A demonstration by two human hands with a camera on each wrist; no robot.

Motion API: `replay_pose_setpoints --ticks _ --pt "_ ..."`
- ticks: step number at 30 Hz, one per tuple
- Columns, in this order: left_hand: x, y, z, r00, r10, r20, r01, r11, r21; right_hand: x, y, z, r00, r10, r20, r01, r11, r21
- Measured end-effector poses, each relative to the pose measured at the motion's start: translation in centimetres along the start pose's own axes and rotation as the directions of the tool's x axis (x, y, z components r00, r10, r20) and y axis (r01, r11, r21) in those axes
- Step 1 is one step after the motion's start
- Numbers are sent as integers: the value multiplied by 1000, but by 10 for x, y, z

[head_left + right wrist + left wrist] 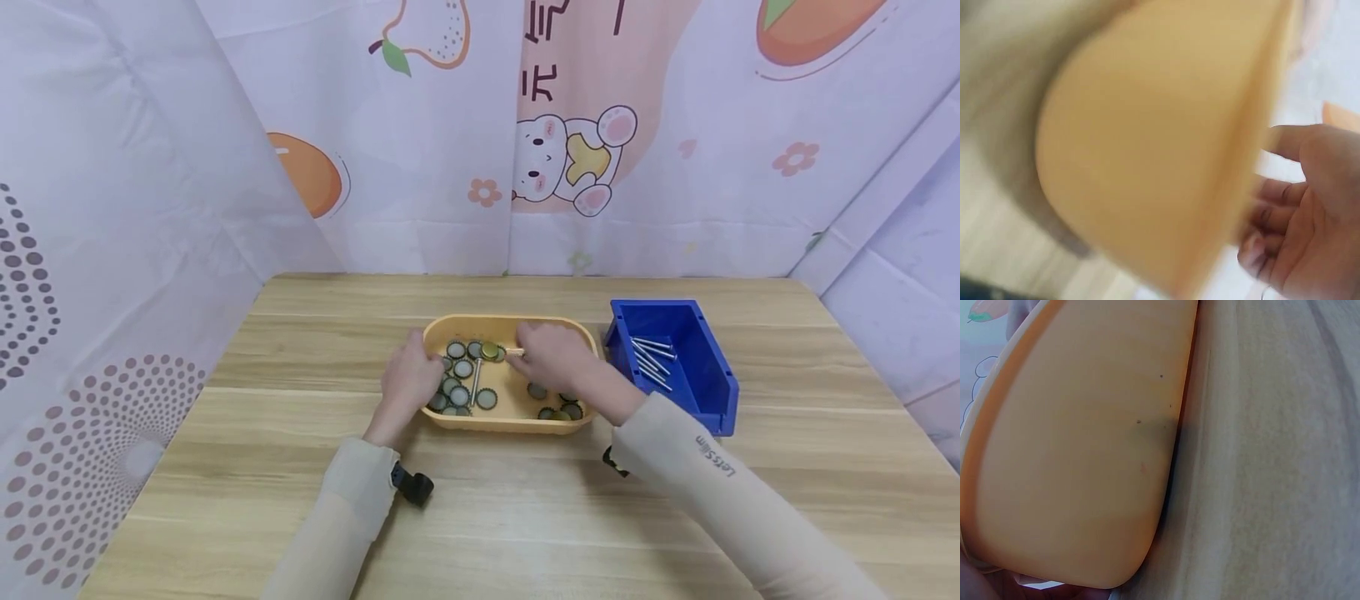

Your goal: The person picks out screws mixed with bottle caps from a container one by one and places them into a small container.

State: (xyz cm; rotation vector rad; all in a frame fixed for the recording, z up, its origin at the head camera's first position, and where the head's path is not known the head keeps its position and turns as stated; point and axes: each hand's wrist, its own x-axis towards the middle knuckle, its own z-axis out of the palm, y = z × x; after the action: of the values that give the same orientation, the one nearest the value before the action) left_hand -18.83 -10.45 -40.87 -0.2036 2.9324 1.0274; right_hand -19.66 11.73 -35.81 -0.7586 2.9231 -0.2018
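A yellow oval tray [495, 423] holds several bottle caps [462, 368], mostly grey side up with a few gold ones, and a long silver screw [476, 383] lying among them. My left hand [410, 375] grips the tray's left rim; in the left wrist view the tray wall hides most of it. Inside the tray's right half, the fingers of my right hand [558, 354] pinch the end of another thin silver screw [513, 350], largely covered by the hand. The right wrist view shows that hand [1316, 219] with curled fingers, their tips behind the blurred tray wall.
A blue open bin [712, 358] with several long silver screws [652, 358] stands just right of the tray, beside my right forearm. The wooden table [300, 350] ends at a printed curtain [420, 167] at the back.
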Motion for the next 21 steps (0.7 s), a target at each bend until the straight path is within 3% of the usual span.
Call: replay_pose_setpoints --ticks 3,8,13,21 --pt "0 -1 1 1000 1 1 -1 1000 -5 1 -8 12 993 -97 64 93 994 51" --pt "1 -1 1 1000 2 4 -2 1000 -6 2 -19 24 963 -216 159 203 975 92" --pt "0 -1 1 1000 8 0 -8 1000 1 0 -23 29 950 -234 206 221 972 81" --pt "1 -1 1 1000 -8 8 8 1000 13 1 -20 32 958 -223 182 206 973 105"
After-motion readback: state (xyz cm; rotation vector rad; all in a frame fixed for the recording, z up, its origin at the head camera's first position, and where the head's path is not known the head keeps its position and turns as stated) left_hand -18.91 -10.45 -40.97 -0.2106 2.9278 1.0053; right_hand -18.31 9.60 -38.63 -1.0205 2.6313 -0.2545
